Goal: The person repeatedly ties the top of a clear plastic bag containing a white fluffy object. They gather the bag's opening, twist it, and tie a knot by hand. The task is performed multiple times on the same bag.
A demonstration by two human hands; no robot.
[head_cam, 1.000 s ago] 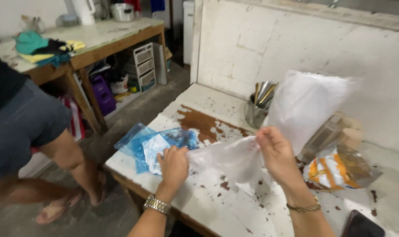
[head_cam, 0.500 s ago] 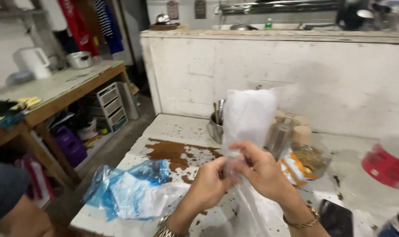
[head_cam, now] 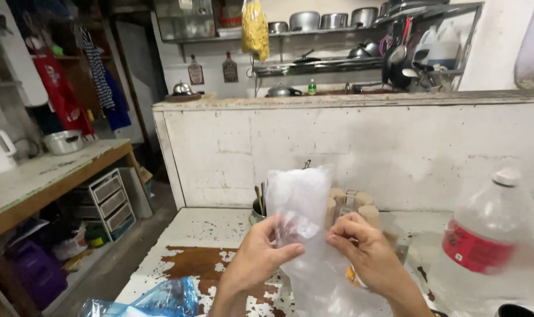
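A clear plastic bag (head_cam: 305,235) stands upright between both hands above a worn white table (head_cam: 190,235). My left hand (head_cam: 260,252) pinches its left side near the mouth, thumb pressed against the film. My right hand (head_cam: 364,249) pinches the right side, fingers curled into the plastic. The bag's top rises above both hands and its lower part hangs down out of frame.
A large clear water bottle with a red label (head_cam: 490,240) stands at the right. Blue plastic bags (head_cam: 155,299) lie at the table's near left. A metal utensil holder (head_cam: 258,211) and wooden jars (head_cam: 352,202) sit behind the bag, against a white wall. A wooden workbench (head_cam: 44,176) stands left.
The view has tilted upward, showing the shelves behind the counter. Both hands have kept hold of the clear bag and now pinch it closer to its top.
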